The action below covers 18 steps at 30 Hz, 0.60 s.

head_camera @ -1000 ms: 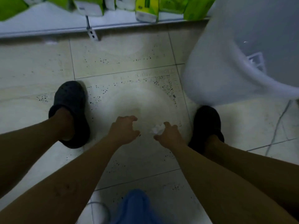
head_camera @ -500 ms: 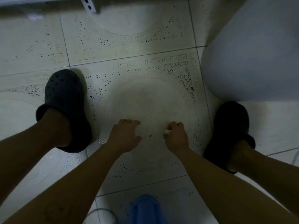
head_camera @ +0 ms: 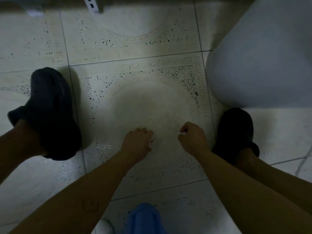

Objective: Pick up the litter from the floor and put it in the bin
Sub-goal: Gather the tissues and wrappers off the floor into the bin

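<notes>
My right hand is closed into a fist low over the tiled floor, and a small white scrap of litter shows between its fingers. To its left, my left hand hovers over the same tile with its fingers curled loosely and nothing in it. The big white bin stands at the upper right, its wall close to my right foot; its opening is out of frame.
My feet in dark clogs stand on either side of the hands: left shoe, right shoe. A shelf base and bracket run along the top edge. Blue cloth hangs at the bottom centre.
My right hand has closed around the white scrap that lay on the floor a second ago. The view has tilted down, so the shelf goods and the bin's opening are out of frame.
</notes>
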### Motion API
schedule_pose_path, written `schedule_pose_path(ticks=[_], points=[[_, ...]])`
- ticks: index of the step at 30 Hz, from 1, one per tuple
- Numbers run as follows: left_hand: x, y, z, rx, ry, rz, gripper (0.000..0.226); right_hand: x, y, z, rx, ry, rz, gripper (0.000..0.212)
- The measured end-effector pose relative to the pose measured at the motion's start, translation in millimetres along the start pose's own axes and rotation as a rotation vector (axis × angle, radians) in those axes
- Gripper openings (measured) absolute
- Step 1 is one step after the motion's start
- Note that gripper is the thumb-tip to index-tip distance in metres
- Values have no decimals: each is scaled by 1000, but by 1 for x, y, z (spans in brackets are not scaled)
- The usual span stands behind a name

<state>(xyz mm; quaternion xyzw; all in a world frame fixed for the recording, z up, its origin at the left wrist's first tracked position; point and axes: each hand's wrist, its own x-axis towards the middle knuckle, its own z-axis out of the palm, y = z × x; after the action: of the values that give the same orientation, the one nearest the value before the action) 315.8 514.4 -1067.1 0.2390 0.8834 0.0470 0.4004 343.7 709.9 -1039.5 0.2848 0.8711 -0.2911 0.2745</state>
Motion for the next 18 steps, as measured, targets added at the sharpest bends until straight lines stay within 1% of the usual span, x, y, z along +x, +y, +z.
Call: schedule_pose_path(ticks=[3,6,9,11,14,16,18], points=[[14,8,7,27,54,36,51,20,13,-16,-6,44,40,7],[25,4,9,24,102,80,39,33,19,-23,15,47,54,8],[25,-5,12,-25,134,128,25,38,19,-24,23,41,32,7],[23,-7,11,-15,177,174,20,39,16,-22,37,46,17,7],[22,-7,8,5,236,204,6,40,9,-19,88,49,0,6],[22,-6,6,16,217,209,5,37,8,-17,100,44,-14,6],[20,-6,4,36,234,222,6,31,7,-14,97,31,-26,7]])
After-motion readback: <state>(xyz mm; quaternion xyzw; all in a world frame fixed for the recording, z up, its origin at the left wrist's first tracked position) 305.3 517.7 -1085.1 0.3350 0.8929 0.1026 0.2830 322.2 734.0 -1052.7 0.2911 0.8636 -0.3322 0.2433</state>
